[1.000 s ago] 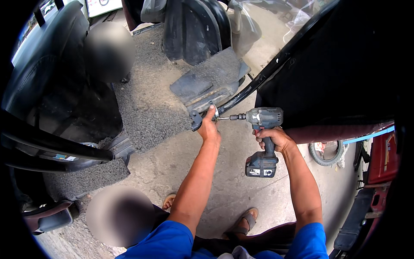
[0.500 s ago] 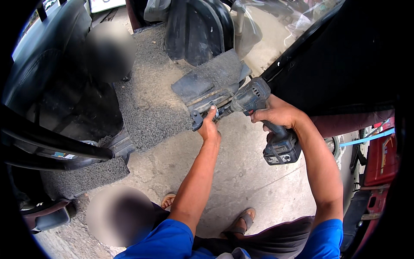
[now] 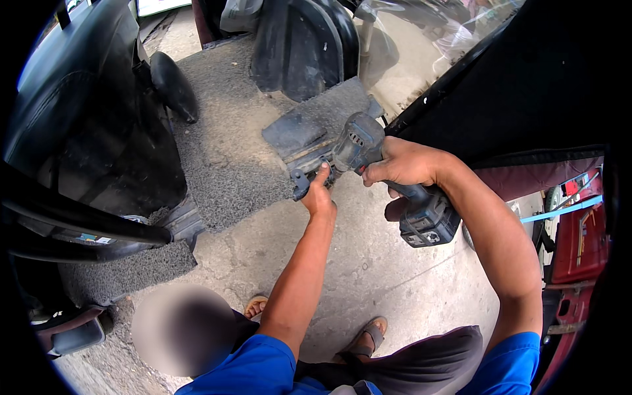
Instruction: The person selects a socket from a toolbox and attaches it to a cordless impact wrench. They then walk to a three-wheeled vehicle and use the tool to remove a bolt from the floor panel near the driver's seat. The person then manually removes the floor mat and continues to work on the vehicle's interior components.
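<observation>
My right hand [image 3: 411,164] is wrapped round the handle of a black cordless impact driver [image 3: 359,139], its thick battery hanging below the grip. The tool's nose points down and left, close to my left hand [image 3: 320,195]. That hand is closed at the edge of the carpeted floor, thumb up, on a small dark bracket [image 3: 301,181]. Its fingers are partly hidden, and so is the spot where the tool's tip meets the bracket. Just beyond, a folded-back flap of grey mat [image 3: 316,118] lies above a ridged sill strip [image 3: 309,157].
Grey carpet [image 3: 227,138] covers the vehicle floor. A black seat [image 3: 99,118] stands at left, with black curved tubes [image 3: 85,227] below it. At right hangs a dark panel [image 3: 513,99]; beyond it is a red metal body [image 3: 582,243]. Concrete floor [image 3: 388,283] lies beneath.
The impact driver in my right hand has shifted left, its nose now nearer my left hand. My right elbow has swung outward. My left hand stays at the bracket.
</observation>
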`<state>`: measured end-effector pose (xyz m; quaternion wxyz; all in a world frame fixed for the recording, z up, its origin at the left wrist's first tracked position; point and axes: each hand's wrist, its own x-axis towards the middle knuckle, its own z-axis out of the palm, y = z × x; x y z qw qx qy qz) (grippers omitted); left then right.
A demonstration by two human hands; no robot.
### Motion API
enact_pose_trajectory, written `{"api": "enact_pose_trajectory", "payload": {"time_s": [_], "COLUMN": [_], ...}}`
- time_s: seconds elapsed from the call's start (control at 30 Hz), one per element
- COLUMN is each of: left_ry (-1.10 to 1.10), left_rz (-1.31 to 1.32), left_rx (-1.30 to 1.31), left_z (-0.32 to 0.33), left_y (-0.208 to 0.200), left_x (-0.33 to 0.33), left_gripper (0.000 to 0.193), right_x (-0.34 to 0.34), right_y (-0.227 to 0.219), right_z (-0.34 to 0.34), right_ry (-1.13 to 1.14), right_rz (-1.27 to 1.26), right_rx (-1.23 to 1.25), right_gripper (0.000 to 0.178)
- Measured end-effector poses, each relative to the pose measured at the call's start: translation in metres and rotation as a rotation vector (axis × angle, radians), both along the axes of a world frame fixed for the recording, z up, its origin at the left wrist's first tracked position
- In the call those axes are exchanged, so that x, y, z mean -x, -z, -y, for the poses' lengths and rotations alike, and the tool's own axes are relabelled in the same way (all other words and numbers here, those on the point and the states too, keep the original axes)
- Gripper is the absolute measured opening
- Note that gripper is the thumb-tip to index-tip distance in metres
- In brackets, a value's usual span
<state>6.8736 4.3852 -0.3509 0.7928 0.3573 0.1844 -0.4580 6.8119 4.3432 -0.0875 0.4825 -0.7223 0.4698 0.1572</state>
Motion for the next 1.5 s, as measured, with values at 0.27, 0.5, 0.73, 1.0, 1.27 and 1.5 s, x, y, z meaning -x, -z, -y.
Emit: {"api": "enact_pose_trajectory", "payload": {"time_s": [0.27,0.5,0.73,1.0,1.27,1.5], "left_ry": [-0.006,0.005,0.007,0.022,0.027,0.077], "left_rz": [0.054,-0.004,0.014,0.002,-0.013,0.057], "left_rx": [0.033,0.055,0.079,0.053,0.050,-0.008], "left_z": [-0.001,-0.002,0.000,0.001,0.002,-0.004], "left_y": [-0.001,-0.003,0.003,0.004,0.012,-0.001], "left_x": [0.004,0.000,-0.001,0.000,-0.002,0.000], "left_gripper": [0.054,0.066,0.064,0.059,0.058,0.062], "right_x": [0.015,0.020,0.013,0.012,0.013,0.030], "right_y": [0.012,0.018,0.015,0.017,0.013,0.029], "right_z": [0.006,0.006,0.001,-0.003,-0.015,-0.015], "right_ry": [0.048,0.068,0.042,0.024,-0.042,0.002], "right_rz": [0.009,0.006,0.023,-0.005,-0.041,-0.047], "right_rx": [-0.025,-0.047,-0.010,0.029,0.092,0.115], "right_gripper": [0.027,0.024,0.020,0.024,0.024,0.031]}}
